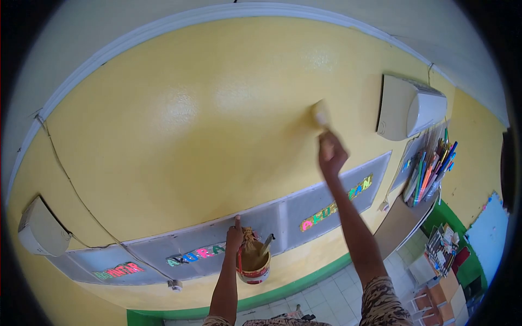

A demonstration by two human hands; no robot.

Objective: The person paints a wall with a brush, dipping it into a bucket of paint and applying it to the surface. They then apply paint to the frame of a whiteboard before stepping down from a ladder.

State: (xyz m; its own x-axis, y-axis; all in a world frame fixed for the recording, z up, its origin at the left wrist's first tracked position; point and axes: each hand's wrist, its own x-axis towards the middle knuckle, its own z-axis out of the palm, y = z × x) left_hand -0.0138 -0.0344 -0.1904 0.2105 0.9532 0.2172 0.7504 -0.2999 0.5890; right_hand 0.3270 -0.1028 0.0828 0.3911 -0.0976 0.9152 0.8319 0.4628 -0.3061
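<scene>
My right hand (332, 155) is raised, its fingers closed round the handle of a paintbrush (320, 114). The brush head is at the yellow wall (234, 130) and is blurred by motion. Lower down, my left hand (235, 238) is at the top edge of the grey board (261, 220), one finger stretched up against it. From this hand hangs a small paint bucket (254, 276) with a red band at its side. A stick-like handle (267, 244) and a crumpled brown cloth (249, 237) stand up from the bucket's rim.
Air conditioners hang at the right (418, 111) and the left (46, 228). A cable (65, 174) runs down the wall. Coloured letters (198, 255) are on the boards. A bundle of rolled papers (429, 176) stands on a cabinet (394, 223). Chairs (427, 307) are below right.
</scene>
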